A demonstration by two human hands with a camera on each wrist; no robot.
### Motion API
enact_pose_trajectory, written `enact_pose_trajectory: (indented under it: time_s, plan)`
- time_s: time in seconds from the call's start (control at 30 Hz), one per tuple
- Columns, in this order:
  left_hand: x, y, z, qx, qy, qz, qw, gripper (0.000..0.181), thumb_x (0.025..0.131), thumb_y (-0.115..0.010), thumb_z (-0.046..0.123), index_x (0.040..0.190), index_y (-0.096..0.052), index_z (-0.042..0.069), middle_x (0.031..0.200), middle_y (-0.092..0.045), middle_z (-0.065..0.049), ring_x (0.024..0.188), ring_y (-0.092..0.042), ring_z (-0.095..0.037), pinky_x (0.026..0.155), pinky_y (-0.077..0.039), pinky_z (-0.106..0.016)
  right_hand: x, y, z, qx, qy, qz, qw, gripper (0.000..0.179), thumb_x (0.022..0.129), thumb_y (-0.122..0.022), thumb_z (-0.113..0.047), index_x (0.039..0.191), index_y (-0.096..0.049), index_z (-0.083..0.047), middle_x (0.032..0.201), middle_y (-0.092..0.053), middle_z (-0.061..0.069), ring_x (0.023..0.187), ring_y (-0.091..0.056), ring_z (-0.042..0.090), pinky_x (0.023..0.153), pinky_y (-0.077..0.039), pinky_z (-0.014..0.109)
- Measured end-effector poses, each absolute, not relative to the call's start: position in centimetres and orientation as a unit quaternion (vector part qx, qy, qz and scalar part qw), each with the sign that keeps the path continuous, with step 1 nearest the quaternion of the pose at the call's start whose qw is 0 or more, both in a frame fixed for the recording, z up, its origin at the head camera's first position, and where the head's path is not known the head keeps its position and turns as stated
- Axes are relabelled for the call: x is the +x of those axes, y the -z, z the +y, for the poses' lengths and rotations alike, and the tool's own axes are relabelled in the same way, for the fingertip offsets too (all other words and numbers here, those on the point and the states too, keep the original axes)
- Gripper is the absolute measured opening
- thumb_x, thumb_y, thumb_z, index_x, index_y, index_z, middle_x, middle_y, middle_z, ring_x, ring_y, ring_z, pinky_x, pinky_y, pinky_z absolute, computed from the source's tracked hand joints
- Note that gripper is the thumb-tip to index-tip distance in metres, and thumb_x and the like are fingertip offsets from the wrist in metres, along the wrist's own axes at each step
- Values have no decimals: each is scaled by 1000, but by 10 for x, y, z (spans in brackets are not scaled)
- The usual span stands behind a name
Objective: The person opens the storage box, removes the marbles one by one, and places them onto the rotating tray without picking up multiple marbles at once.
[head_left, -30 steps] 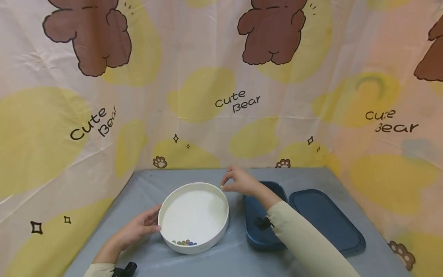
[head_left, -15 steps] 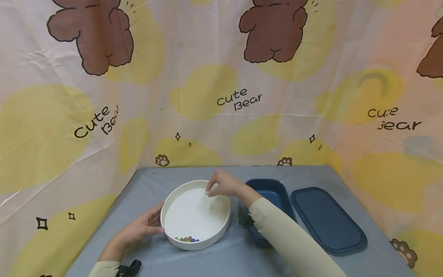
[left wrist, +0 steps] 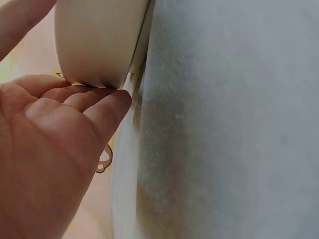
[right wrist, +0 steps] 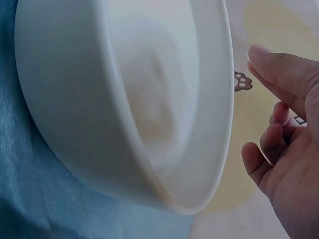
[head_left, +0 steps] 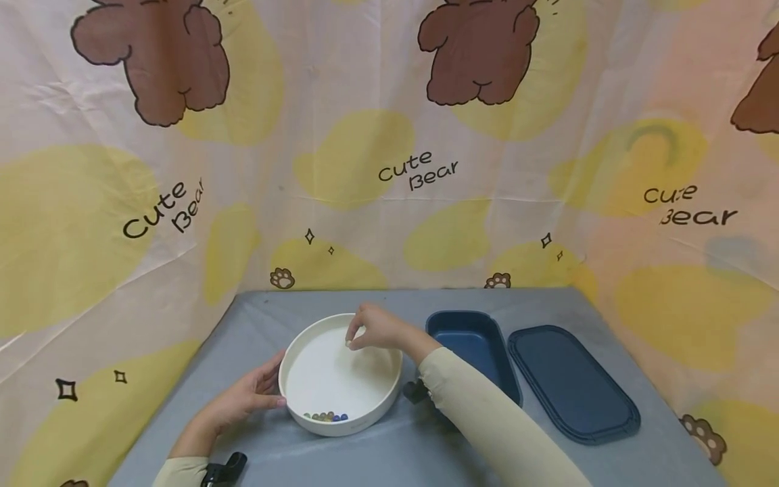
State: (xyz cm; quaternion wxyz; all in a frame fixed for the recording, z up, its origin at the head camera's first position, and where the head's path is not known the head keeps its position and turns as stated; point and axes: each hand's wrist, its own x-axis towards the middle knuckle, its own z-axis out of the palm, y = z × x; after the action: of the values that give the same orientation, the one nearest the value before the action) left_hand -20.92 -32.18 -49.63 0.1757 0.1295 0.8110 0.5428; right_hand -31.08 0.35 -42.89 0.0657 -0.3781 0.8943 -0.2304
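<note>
A round white bowl (head_left: 331, 379) stands on the grey-covered table. Several small coloured marbles (head_left: 325, 416) are gathered inside it along its near wall. My left hand (head_left: 240, 399) holds the bowl's left side, thumb toward the front and fingers farther back. In the left wrist view those fingertips (left wrist: 117, 99) press against the outer wall. My right hand (head_left: 380, 328) is over the far right part of the bowl, thumb and forefinger pinching a small pale marble (head_left: 349, 343). The right wrist view shows the thumb and forefinger together past the bowl's rim (right wrist: 230, 114), the marble hidden there.
Right of the bowl stands a dark blue rectangular container (head_left: 475, 345), partly covered by my right sleeve (head_left: 481, 406). Its matching blue lid (head_left: 575, 385) lies flat farther right. A patterned curtain (head_left: 341, 169) hangs behind the table and along both sides.
My right hand has moved left with the pinched marble, from beside the bowl's right rim to above its inside. The left hand has kept its hold on the bowl.
</note>
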Motion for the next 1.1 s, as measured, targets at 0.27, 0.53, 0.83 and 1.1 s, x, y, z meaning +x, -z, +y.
enact_pose_trajectory:
  time_s: [0.27,0.53,0.83,1.1]
  plan:
    - [-210,491,-320,155,-546,805,170,106,87,-79,9,163,-6,-2,169,1,-24,154,-7,-47,119,-20,-49,-308,428,11,-363,258,893,67,24,87,-82,-23,110,-81,-14,117,-62,8,115,-55,24,98,-46,32]
    - [-207,490,-317,145,-538,811,177,105,88,-79,10,163,-7,-2,170,1,-23,154,-8,-46,119,-22,-47,-298,407,49,-342,316,882,71,26,94,-76,-20,117,-77,-8,117,-54,10,111,-53,32,91,-47,41]
    - [-202,491,-318,142,-530,817,176,106,88,-80,13,163,-6,-3,170,0,-24,154,-9,-46,119,-30,-31,-289,392,108,-307,331,892,28,23,97,-73,-22,118,-76,-13,105,-47,4,94,-43,21,79,-42,37]
    - [-201,489,-318,157,-531,815,173,103,90,-78,14,162,-7,-4,169,0,-25,154,-9,-46,113,-32,-16,-280,394,172,-293,345,891,-30,21,95,-75,-18,115,-77,-12,97,-46,2,87,-43,22,73,-38,34]
